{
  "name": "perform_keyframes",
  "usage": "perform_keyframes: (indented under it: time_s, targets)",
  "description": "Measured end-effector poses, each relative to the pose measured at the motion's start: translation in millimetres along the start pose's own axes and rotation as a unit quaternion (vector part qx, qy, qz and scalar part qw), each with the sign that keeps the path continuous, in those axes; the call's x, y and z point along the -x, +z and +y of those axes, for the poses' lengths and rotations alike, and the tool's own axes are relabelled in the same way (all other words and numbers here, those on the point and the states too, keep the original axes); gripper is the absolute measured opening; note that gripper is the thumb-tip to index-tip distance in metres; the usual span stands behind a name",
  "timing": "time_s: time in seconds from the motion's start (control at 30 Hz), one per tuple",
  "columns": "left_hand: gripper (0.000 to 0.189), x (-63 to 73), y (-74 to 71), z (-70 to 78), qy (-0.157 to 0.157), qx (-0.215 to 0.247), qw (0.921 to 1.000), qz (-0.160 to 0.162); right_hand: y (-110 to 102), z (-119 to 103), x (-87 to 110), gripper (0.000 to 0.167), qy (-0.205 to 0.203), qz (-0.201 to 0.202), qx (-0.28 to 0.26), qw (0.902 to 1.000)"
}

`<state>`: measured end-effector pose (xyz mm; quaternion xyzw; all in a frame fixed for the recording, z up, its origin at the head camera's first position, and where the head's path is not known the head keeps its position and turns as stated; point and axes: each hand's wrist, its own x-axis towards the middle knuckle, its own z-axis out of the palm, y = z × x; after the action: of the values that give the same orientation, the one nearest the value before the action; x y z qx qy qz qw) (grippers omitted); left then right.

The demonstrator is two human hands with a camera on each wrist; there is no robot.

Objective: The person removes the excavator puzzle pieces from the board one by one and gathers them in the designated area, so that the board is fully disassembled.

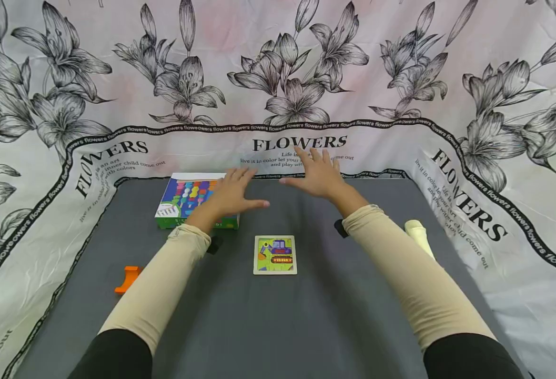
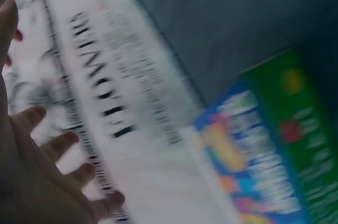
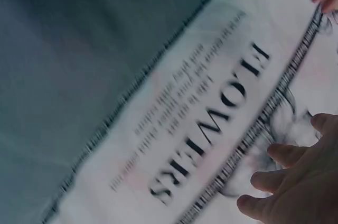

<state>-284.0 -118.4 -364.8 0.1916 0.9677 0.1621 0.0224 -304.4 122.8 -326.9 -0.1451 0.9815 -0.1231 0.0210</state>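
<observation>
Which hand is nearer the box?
Left. In the head view, the left hand overlaps the right side of the box; the right hand is farther right, apart from it.

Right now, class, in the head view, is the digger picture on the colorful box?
No, the digger picture lies on the gray table, apart from the colorful box.

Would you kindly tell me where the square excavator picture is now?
In the head view, the square excavator picture lies just below centre on the grey table, below and right of the colourful box.
</observation>
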Motion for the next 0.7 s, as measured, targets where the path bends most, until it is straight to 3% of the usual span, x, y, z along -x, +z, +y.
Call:
perform_keyframes:
  time_s: [0.13,0.3,0.53,0.7]
  targets:
    - [0.097,12.7,35.8,-14.2,0.025,0.053,0.9976,-0.038,29.1,0.0,3.0,0.094,-0.015,-0.006,-0.008,0.9998]
    - [0.094,29.5,69.6,-23.3,0.031,0.113,0.9899,-0.08,63.2,-1.3,10.8,0.091,-0.035,-0.019,-0.008,0.9992]
    - [0.087,47.2,100.2,-33.2,0.07,0.069,0.9934,-0.06,99.9,-3.5,22.2,0.088,-0.048,-0.035,-0.029,0.9978]
    - [0.094,58.0,119.3,-41.2,0.069,0.059,0.9907,-0.101,121.0,-3.3,30.3,0.086,-0.047,-0.052,-0.035,0.9969]
